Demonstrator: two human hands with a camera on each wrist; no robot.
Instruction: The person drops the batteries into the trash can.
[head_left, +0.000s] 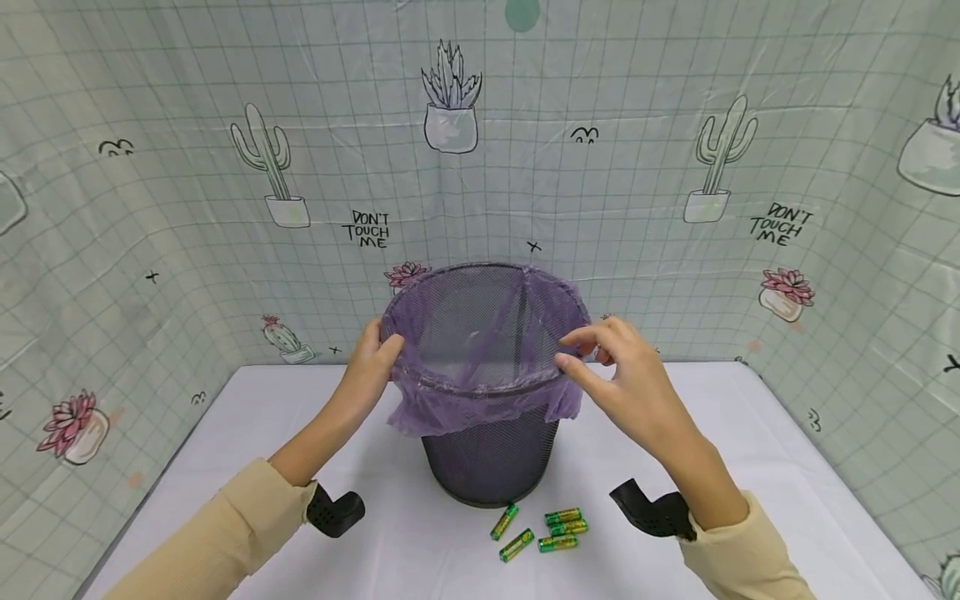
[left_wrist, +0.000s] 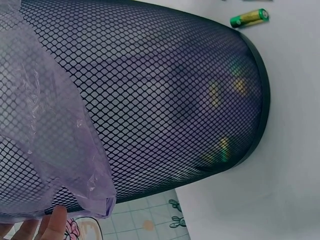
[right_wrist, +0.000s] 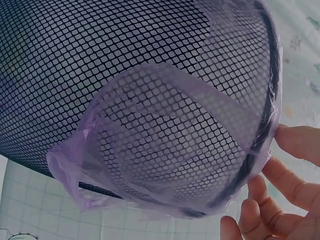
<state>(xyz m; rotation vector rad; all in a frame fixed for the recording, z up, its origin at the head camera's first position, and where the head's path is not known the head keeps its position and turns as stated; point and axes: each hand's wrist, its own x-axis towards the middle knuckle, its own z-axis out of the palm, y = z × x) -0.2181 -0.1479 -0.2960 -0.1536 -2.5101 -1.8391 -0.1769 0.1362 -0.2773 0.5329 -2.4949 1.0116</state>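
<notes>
Five green batteries lie nearest, loose on the white table, right in front of the basket's foot; the left wrist view catches one battery beside the base. Two cream sleeves come in from the bottom corners, each with a black wrist mount.

Next, the black mesh wastebasket stands upright at the middle of the table, and a thin purple bag liner is folded over its rim, hanging down the outside in a crumpled skirt.

Left hand is on the left side of the rim, fingers curled over the edge and onto the plastic, so it grips liner and rim together. In the left wrist view only fingertips show at the bottom edge, just under the hem of the purple film.

Right hand is at the right side of the rim, thumb and forefinger drawn together on the edge of the liner, pinching it where it meets the rim, the other fingers spread loosely. The right wrist view shows those fingers touching the film stretched across the black rim wire, with the mesh visible through the plastic.

Inside, the liner drapes down the far wall, one seam running vertically.

Beyond it all hangs a pale green checked backdrop printed with cacti, potted succulents and the words "DON'T TOUCH ME"
</notes>
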